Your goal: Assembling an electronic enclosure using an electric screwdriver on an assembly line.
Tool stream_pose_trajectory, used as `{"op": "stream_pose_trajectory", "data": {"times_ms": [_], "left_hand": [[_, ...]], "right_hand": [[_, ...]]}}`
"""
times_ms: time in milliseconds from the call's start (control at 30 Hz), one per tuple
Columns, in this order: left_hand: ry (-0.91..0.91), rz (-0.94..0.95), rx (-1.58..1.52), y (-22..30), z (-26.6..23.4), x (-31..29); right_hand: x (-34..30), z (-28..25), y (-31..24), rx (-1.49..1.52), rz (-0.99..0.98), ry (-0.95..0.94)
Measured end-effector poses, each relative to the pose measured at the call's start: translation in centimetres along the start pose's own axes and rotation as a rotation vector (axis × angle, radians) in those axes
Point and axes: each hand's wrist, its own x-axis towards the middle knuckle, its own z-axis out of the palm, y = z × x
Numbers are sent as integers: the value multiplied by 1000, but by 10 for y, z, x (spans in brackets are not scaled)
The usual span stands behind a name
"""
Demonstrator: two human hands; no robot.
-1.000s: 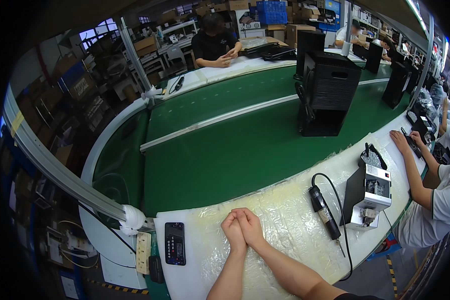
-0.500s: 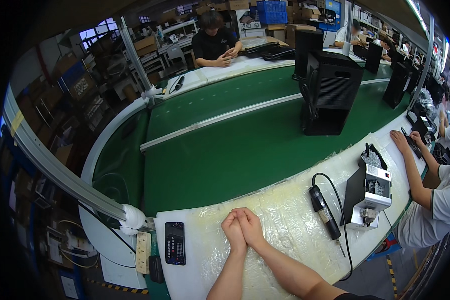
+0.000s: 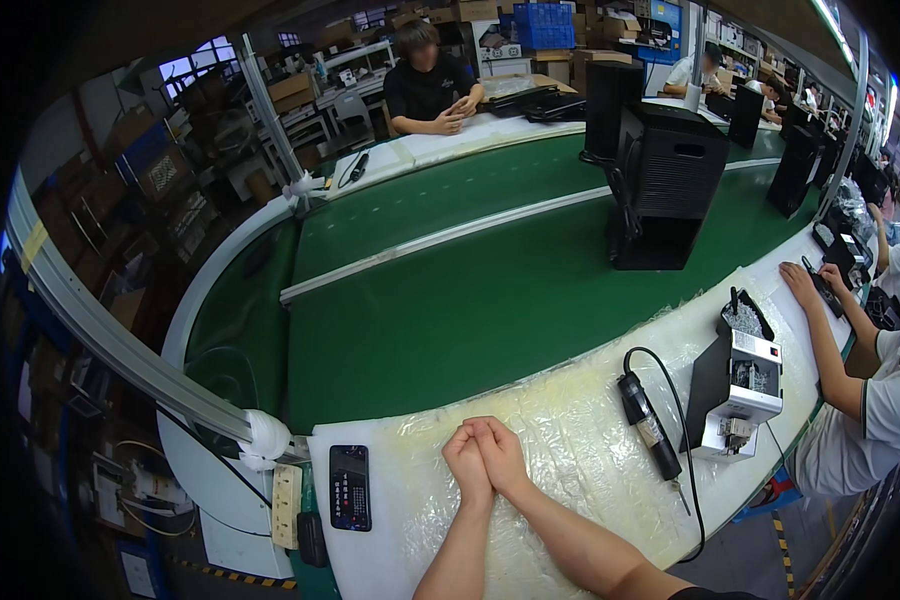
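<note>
Here we are on the head view, and I have the left hand [image 3: 458,464] and the right hand [image 3: 500,456] pressed against each other — fingers curled in and folded together, no object showing between them. Both are over the clear film [image 3: 562,440] on the white table [image 3: 388,560]; whether they actually press on it, I can't tell from up here.

Out to the left, well apart from the left hand, lies a dark phone [image 3: 350,488], flat, near the table's left end. Just beyond that edge I see a pale power strip [image 3: 286,506].

Over on the right-hand side, the black power screwdriver [image 3: 650,425] lies slantwise, its thin bit pointing toward me, a black cable [image 3: 686,420] looping round it. Just beside it stands a white box-like device [image 3: 750,375], with a tray of small metal parts [image 3: 746,316] behind.

Ahead, a tall black casing [image 3: 672,165] stands upright on the green belt [image 3: 450,325] — and across that belt sits a co-worker in black [image 3: 425,92], hands raised in front.
</note>
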Motion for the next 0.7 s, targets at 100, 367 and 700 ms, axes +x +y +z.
{"op": "stream_pose_trajectory", "data": {"times_ms": [100,367,700], "left_hand": [[-1,0,-8,0,0,0],[1,1,4,-1,0,1],[2,1,10,-1,-1,1]], "right_hand": [[0,0,-1,-5,4,-1],[0,0,0,-1,-3,0],[1,0,3,6,-12,-5]]}}
